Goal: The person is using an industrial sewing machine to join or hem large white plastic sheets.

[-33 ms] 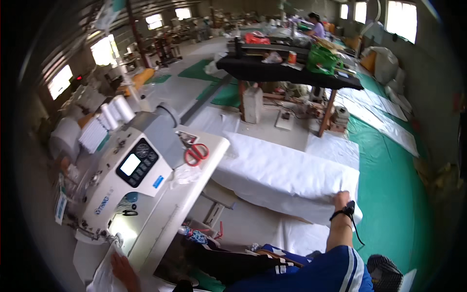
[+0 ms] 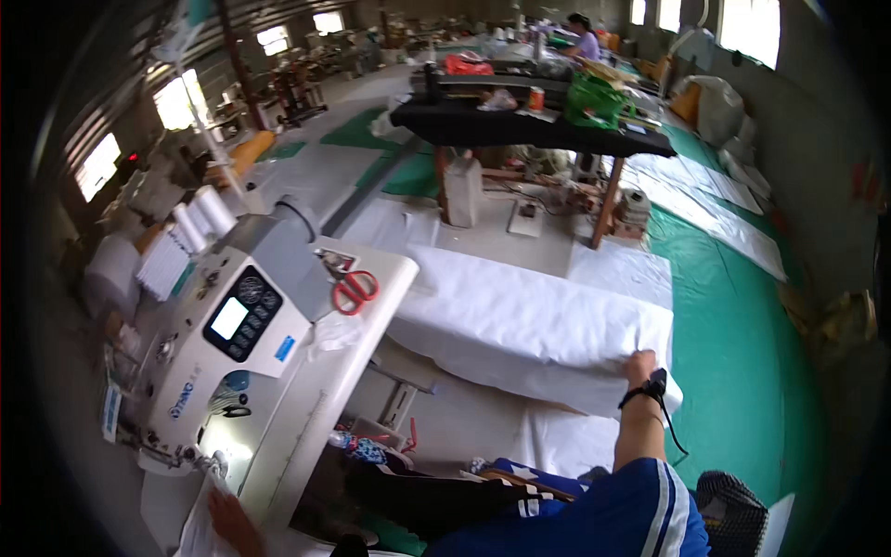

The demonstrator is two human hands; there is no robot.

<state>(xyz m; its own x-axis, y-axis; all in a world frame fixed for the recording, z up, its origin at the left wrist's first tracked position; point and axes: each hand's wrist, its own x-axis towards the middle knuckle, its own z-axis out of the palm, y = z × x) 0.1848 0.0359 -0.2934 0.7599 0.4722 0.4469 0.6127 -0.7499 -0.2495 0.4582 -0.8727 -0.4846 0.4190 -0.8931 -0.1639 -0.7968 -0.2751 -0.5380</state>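
A white sewing machine [image 2: 200, 371] with a dark control panel stands at the left, its lamp lit. White cloth [image 2: 197, 527] hangs from beneath its needle area. My left hand [image 2: 230, 520] is closed on this cloth just below the needle area, its fingers partly hidden. Across the middle lies a long white sheet of fabric [image 2: 520, 311], draped over a low support. My right arm reaches out to its right end, where my right hand [image 2: 640, 367] pinches the fabric's edge. A black band with a loose strap circles the right wrist.
Red-handled scissors [image 2: 355, 292] rest on the machine table [image 2: 376, 278]. White thread cones [image 2: 209, 218] stand behind the machine. A black-covered table [image 2: 529, 128] holds a green bag [image 2: 594, 100]. Green sheeting [image 2: 724, 371] covers the floor at right. A person in purple [image 2: 587, 42] is far back.
The whole view has shifted slightly, so things sit a little further left and up. Both hands keep about the same places on the cloth and the fabric.
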